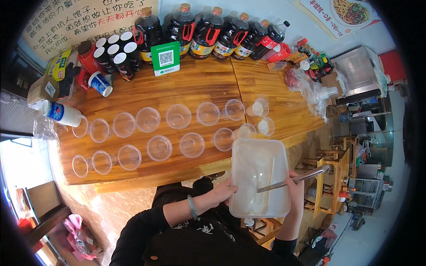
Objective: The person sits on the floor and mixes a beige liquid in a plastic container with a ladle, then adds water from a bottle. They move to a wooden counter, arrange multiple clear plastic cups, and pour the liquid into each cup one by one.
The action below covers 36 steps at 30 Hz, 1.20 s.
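Note:
My left hand (222,193) grips the left side of a translucent white plastic tub (246,173), held in front of my body at the table's near edge. On the opposite side, my right hand (294,182) holds the tub's edge together with a metal utensil (308,174), whose end reaches down into the tub. Pale material lies inside; what it is I cannot tell. Two rows of clear plastic cups run along the table, among them one in the near row (159,148) and one in the far row (178,116). Two cups at the right end, one of them nearest the wall (258,108), hold something pale.
Large bottles of dark liquid (206,33) line the wall behind a green code stand (165,59). Black canisters (123,65) and stacked paper cups (61,113) are at the left. Plastic bags (313,96) lie at the right of the wooden table (199,79); stools stand beyond.

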Tool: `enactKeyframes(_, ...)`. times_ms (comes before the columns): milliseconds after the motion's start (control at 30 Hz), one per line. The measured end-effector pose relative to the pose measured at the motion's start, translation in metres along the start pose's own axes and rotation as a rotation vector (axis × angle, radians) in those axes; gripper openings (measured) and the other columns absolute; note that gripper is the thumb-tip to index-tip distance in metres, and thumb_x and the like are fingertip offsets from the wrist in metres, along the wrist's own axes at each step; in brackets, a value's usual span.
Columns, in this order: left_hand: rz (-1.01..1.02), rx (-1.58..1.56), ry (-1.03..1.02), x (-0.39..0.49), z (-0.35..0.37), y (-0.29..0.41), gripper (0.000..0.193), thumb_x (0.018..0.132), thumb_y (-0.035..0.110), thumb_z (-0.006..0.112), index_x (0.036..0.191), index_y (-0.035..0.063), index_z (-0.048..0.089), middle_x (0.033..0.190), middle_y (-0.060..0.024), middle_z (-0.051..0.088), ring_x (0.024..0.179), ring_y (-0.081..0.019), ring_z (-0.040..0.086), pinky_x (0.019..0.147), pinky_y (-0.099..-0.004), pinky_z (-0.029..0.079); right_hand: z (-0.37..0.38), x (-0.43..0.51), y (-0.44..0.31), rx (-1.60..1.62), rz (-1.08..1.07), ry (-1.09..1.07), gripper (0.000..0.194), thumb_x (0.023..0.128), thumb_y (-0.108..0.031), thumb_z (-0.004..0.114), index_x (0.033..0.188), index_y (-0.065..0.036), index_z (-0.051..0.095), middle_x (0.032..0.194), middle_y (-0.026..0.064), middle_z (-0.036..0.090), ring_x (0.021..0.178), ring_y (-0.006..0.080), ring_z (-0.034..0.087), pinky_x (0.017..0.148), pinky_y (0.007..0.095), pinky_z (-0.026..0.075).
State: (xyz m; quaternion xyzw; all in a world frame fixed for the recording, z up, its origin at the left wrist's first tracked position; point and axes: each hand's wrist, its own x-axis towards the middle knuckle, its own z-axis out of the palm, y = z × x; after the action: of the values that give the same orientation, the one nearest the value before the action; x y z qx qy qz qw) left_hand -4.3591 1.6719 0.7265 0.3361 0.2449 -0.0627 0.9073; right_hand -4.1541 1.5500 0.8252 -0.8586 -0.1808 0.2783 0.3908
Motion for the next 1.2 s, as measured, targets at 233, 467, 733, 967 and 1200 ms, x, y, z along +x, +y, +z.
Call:
enactKeyframes(233,-0.035,-0.072,-0.047,-0.010,-0.020,-0.008,0.055,0.079,0.011,0.040,0.132,0.0112,0.028,0.076,-0.0045,0.051,0.048,-0.0104,0.045,0.039,-0.0216,0.038,0.018,-0.007,-0.006,-0.075,-0.021,-0.024,0.034,0.071,-0.001,0.046,0.103,0.008,0.058,0.083,0.0055,0.059,0.075,0.0108,0.052,0.070,0.0230,0.042)
enactKeyframes(467,-0.041,-0.081,-0.052,-0.011,-0.026,-0.012,0.053,0.078,0.011,0.039,0.131,0.0114,0.031,0.074,-0.0032,0.052,0.048,-0.0089,0.045,0.039,-0.0209,0.038,0.025,-0.010,-0.008,-0.080,0.002,0.008,0.037,0.070,-0.002,0.046,0.104,0.009,0.057,0.084,0.0068,0.060,0.076,0.0119,0.053,0.070,0.0233,0.043)
enactKeyframes(733,-0.025,-0.088,-0.054,-0.007,-0.027,-0.019,0.051,0.078,0.014,0.041,0.129,0.0076,0.035,0.081,-0.0057,0.055,0.050,-0.0093,0.048,0.039,-0.0201,0.039,0.027,-0.010,-0.013,-0.112,0.023,0.027,0.038,0.070,-0.001,0.046,0.105,0.009,0.057,0.085,0.0075,0.060,0.077,0.0116,0.053,0.069,0.0228,0.042)
enactKeyframes(967,-0.016,-0.109,-0.078,-0.004,-0.026,-0.021,0.054,0.078,0.014,0.040,0.131,0.0082,0.032,0.082,-0.0061,0.055,0.049,-0.0096,0.047,0.039,-0.0207,0.039,0.024,-0.007,-0.011,-0.128,0.035,0.020,0.039,0.070,-0.001,0.045,0.107,0.008,0.056,0.087,0.0074,0.060,0.078,0.0125,0.054,0.072,0.0242,0.042)
enactKeyframes(1200,-0.015,-0.095,-0.085,-0.004,-0.026,-0.022,0.057,0.078,0.013,0.040,0.133,0.0078,0.027,0.083,-0.0073,0.054,0.048,-0.0100,0.046,0.038,-0.0208,0.039,0.018,-0.001,-0.004,-0.159,0.022,-0.020,0.041,0.070,-0.003,0.046,0.108,0.009,0.055,0.089,0.0093,0.060,0.081,0.0140,0.054,0.074,0.0254,0.042)
